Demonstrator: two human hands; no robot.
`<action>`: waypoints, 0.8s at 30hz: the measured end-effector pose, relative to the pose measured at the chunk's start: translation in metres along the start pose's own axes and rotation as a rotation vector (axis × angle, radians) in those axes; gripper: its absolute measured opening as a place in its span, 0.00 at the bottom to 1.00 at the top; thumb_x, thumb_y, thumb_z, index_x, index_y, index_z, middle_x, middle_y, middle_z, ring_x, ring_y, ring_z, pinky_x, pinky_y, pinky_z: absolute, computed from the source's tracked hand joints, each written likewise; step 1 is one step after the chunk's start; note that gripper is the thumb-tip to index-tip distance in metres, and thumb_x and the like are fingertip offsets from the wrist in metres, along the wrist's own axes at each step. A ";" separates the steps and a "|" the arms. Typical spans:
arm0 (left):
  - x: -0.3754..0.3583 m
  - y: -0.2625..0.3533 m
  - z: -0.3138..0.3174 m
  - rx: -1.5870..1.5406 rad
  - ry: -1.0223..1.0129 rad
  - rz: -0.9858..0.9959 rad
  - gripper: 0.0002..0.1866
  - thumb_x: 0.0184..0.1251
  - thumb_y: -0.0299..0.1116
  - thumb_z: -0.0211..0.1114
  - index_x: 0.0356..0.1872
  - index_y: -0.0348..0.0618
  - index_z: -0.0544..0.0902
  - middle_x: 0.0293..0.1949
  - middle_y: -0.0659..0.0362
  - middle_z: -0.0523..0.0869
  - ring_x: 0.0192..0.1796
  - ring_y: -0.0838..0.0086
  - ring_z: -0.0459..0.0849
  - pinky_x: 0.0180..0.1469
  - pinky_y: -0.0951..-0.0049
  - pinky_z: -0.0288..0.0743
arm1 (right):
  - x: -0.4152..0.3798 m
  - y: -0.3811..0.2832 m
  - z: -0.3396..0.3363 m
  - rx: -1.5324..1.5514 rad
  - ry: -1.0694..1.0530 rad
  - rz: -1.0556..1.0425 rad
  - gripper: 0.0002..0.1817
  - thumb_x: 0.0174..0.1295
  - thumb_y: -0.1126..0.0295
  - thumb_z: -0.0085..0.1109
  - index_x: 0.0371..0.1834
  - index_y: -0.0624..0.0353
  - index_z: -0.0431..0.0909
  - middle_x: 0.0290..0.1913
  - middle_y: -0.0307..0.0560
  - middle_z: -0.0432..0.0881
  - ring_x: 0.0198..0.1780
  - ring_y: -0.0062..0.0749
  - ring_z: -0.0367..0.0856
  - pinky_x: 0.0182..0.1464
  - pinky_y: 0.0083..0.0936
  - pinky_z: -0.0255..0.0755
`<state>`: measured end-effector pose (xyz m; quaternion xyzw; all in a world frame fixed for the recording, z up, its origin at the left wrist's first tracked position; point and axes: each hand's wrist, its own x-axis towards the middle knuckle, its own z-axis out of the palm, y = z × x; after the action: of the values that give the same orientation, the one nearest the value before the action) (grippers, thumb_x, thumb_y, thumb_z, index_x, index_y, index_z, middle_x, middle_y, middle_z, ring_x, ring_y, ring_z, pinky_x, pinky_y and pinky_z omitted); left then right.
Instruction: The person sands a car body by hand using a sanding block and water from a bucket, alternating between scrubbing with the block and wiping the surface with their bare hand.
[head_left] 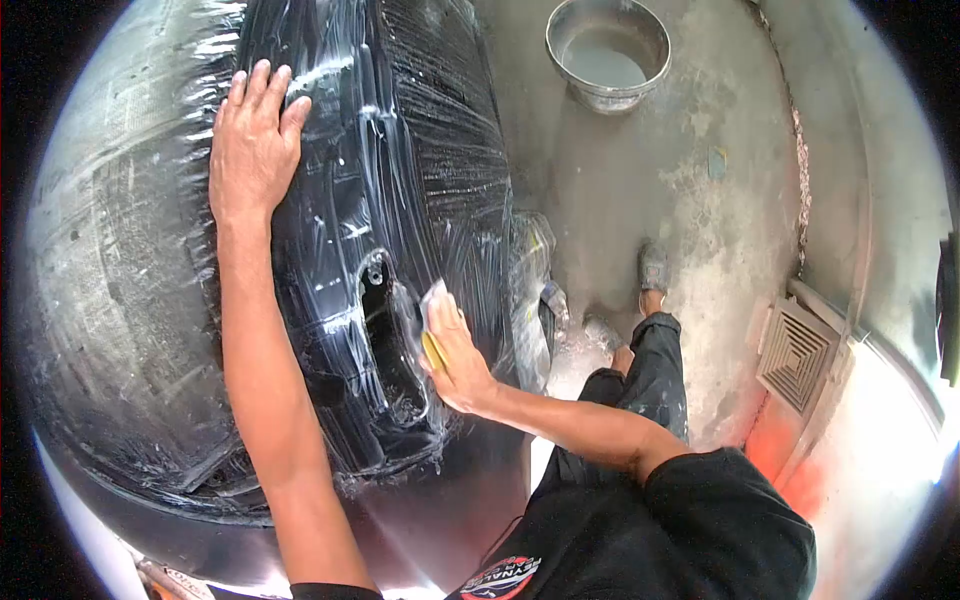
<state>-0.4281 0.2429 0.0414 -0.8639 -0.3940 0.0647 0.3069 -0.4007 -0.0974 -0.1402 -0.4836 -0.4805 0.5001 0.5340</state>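
My left hand point(256, 150) lies flat on a black car body panel point(330, 200) wrapped in wet plastic film, fingers stretched out and holding nothing. Lower down and to the right, my right hand point(457, 350) presses a yellow pad point(433, 352) against the panel, beside the right edge of a dark oval opening point(385, 330). Whitish wet streaks cover the black surface around both hands. Part of the pad is hidden under my right fingers.
A round bucket point(607, 60) with greyish liquid stands on the concrete floor at the top. My feet are right of the car. A square vent grille point(798, 355) is set low in the right wall, near red paint marks.
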 end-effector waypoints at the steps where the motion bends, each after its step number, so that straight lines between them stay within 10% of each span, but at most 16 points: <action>1: 0.000 0.002 -0.002 -0.002 -0.015 -0.015 0.28 0.82 0.53 0.55 0.73 0.51 0.77 0.77 0.53 0.73 0.81 0.54 0.65 0.81 0.56 0.59 | 0.017 0.004 -0.005 -0.038 0.045 -0.071 0.42 0.75 0.63 0.48 0.85 0.69 0.41 0.84 0.77 0.40 0.86 0.70 0.36 0.85 0.55 0.37; 10: 0.002 -0.002 0.002 -0.022 0.034 0.031 0.27 0.80 0.50 0.59 0.72 0.49 0.78 0.76 0.52 0.74 0.80 0.53 0.67 0.80 0.56 0.61 | 0.199 0.025 -0.060 -0.162 0.262 -0.159 0.33 0.72 0.69 0.57 0.77 0.75 0.63 0.78 0.77 0.60 0.81 0.70 0.56 0.83 0.46 0.52; 14: 0.001 -0.001 0.000 -0.030 0.034 0.018 0.26 0.80 0.48 0.59 0.72 0.48 0.78 0.76 0.51 0.74 0.79 0.52 0.68 0.80 0.56 0.61 | 0.067 0.016 -0.025 -0.274 0.094 -0.267 0.35 0.78 0.61 0.47 0.82 0.70 0.54 0.84 0.75 0.44 0.85 0.69 0.42 0.85 0.53 0.39; 17: 0.002 0.001 -0.005 -0.008 0.000 0.032 0.27 0.81 0.49 0.57 0.72 0.47 0.78 0.76 0.50 0.73 0.80 0.51 0.67 0.80 0.55 0.60 | -0.049 0.004 0.009 0.050 0.026 0.084 0.37 0.79 0.60 0.46 0.85 0.66 0.49 0.85 0.75 0.39 0.87 0.65 0.38 0.85 0.54 0.36; 24: 0.001 0.007 -0.009 -0.028 -0.020 -0.002 0.28 0.81 0.49 0.56 0.73 0.45 0.77 0.77 0.49 0.72 0.80 0.51 0.66 0.80 0.55 0.59 | 0.162 0.004 -0.050 0.136 0.178 -0.053 0.26 0.79 0.66 0.44 0.78 0.59 0.69 0.85 0.71 0.45 0.86 0.62 0.43 0.85 0.50 0.39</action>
<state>-0.4195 0.2355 0.0448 -0.8671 -0.3988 0.0673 0.2909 -0.3449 0.0624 -0.1430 -0.4759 -0.4087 0.4723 0.6192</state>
